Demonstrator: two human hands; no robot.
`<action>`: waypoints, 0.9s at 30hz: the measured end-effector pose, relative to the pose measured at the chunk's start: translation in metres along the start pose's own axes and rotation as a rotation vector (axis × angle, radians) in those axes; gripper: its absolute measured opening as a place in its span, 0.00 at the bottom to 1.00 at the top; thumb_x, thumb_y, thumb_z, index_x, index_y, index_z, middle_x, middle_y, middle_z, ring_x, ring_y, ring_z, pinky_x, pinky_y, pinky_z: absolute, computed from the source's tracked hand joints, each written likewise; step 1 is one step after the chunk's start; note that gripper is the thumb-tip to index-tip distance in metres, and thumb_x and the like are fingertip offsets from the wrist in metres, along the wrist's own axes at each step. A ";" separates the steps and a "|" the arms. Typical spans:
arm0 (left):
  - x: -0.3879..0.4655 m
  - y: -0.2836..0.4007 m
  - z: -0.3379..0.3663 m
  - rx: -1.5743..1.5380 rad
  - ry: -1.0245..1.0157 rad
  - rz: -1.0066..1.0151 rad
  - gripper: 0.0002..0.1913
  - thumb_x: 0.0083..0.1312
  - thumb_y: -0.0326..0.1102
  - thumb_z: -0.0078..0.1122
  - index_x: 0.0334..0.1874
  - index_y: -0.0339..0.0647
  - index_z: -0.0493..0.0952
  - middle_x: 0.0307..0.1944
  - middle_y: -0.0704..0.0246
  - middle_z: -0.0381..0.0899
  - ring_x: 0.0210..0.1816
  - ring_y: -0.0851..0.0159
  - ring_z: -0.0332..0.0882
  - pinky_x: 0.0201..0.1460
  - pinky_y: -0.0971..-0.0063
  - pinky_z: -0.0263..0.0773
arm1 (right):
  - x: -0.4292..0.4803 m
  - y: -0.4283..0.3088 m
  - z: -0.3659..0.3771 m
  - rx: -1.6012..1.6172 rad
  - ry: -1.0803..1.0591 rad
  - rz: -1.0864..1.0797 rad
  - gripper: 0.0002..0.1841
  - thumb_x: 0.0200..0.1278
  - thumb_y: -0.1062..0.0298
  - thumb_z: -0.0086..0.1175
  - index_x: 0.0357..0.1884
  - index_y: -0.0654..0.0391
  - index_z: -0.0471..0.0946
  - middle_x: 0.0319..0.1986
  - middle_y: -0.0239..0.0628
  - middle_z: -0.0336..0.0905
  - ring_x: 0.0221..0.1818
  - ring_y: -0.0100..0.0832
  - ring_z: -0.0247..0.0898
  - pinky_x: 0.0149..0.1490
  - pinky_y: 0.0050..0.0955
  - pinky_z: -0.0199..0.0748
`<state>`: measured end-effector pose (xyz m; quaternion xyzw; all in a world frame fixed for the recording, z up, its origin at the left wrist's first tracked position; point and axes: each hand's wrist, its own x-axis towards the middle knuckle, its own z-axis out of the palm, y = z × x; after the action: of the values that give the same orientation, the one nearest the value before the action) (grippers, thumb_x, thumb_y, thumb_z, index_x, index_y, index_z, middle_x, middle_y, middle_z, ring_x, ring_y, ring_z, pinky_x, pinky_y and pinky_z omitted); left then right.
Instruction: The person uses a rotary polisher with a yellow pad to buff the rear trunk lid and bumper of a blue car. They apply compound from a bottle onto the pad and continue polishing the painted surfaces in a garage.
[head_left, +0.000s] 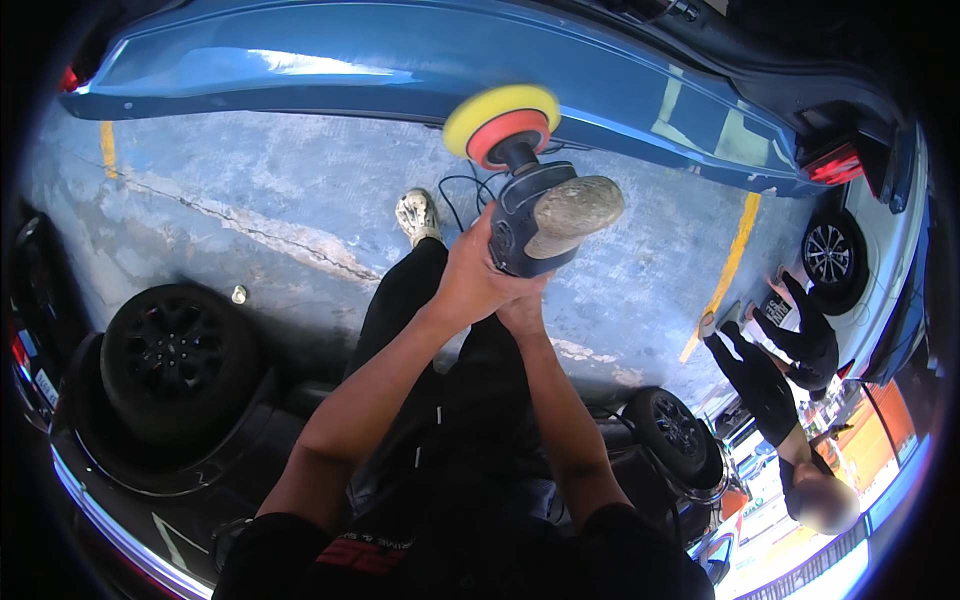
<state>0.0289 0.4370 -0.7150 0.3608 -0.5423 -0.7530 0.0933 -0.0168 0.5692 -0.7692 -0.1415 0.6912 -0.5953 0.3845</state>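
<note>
Both my hands are on a rotary polisher with a dark body (517, 225) and a worn, tan grip cover. My left hand (474, 266) wraps its left side. My right hand (523, 309) is beneath the lower end, its fingers mostly hidden. A yellow foam pad (502, 101) with a red backing layer faces up and away, its rim blurred. Behind it stretches a glossy blue car bumper (337, 82). The pad overlaps the bumper's lower edge in view; I cannot tell whether they touch.
A black cable (457, 180) loops on the worn blue floor (315, 187), near my shoe (418, 214). Close behind me stands a dark vehicle with a black wheel (172, 352). Two people in dark clothes, one person (757, 379) nearer, are by a pale car (892, 277) at right.
</note>
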 end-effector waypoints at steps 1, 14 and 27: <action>-0.001 0.001 -0.004 -0.021 0.002 -0.011 0.39 0.54 0.30 0.85 0.69 0.35 0.74 0.59 0.64 0.87 0.60 0.68 0.85 0.68 0.68 0.77 | 0.000 0.002 0.004 -0.025 -0.016 -0.013 0.27 0.60 0.67 0.75 0.60 0.64 0.81 0.56 0.42 0.86 0.57 0.33 0.83 0.63 0.37 0.80; -0.003 -0.003 -0.047 -0.071 0.018 0.067 0.45 0.50 0.33 0.87 0.71 0.37 0.72 0.56 0.62 0.88 0.56 0.68 0.86 0.64 0.68 0.79 | 0.005 0.000 0.045 -0.012 -0.067 0.037 0.25 0.60 0.69 0.76 0.58 0.64 0.82 0.54 0.40 0.87 0.56 0.29 0.84 0.61 0.33 0.81; -0.011 0.005 -0.101 -0.091 0.030 0.014 0.46 0.50 0.33 0.86 0.74 0.36 0.70 0.60 0.64 0.85 0.60 0.69 0.82 0.68 0.69 0.75 | 0.015 -0.010 0.093 -0.117 -0.140 0.004 0.24 0.59 0.73 0.75 0.58 0.63 0.82 0.53 0.40 0.87 0.55 0.32 0.83 0.61 0.35 0.80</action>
<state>0.1009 0.3651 -0.7208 0.3638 -0.5087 -0.7706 0.1231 0.0361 0.4902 -0.7648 -0.2036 0.6965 -0.5418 0.4241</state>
